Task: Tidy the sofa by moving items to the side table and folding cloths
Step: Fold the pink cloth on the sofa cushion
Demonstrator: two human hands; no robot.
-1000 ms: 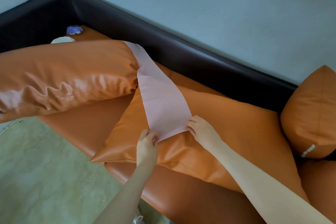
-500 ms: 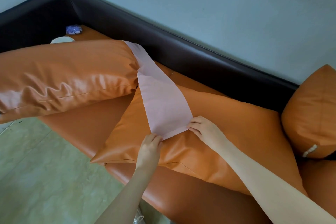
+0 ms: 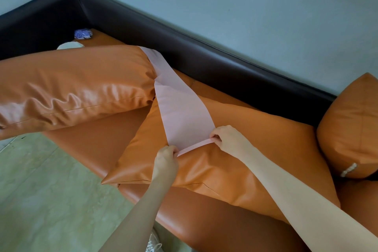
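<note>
A long pale pink cloth [image 3: 180, 112] lies in a strip across an orange cushion [image 3: 255, 149] on the orange sofa, its far end running under another orange cushion [image 3: 77, 88]. My left hand [image 3: 166, 158] pinches the near left corner of the cloth. My right hand [image 3: 227, 139] pinches the near right corner. The near edge is lifted and turned up into a narrow band between the two hands.
A small purple patterned item [image 3: 82, 33] and a pale round object [image 3: 69, 45] lie at the sofa's far left corner by the dark backrest [image 3: 204, 55]. A third orange cushion [image 3: 351, 129] stands at the right. Green tiled floor [image 3: 51, 200] lies to the left.
Both hands have closed on the cloth's near corners and lifted its near edge, which lay flat on the cushion a second ago.
</note>
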